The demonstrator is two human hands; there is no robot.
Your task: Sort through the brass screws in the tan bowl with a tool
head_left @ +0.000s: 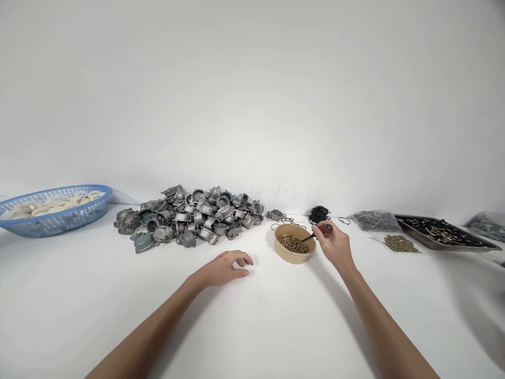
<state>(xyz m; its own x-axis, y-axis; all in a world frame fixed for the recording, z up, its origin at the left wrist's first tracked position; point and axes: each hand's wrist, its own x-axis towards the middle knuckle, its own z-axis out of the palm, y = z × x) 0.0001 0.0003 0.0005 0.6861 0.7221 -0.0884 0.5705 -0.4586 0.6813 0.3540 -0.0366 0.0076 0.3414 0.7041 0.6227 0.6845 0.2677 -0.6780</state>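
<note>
Right hand [334, 243] grip pinching a dark tool [315, 235] over the screw bowl [294, 253]; left hand [225, 268] grip loosely spread, empty

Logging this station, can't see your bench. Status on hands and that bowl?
Right hand grip shut on small tool, tip in bowl of brass screws. Left hand open, resting on table. Nothing between hands and bowl.
</note>
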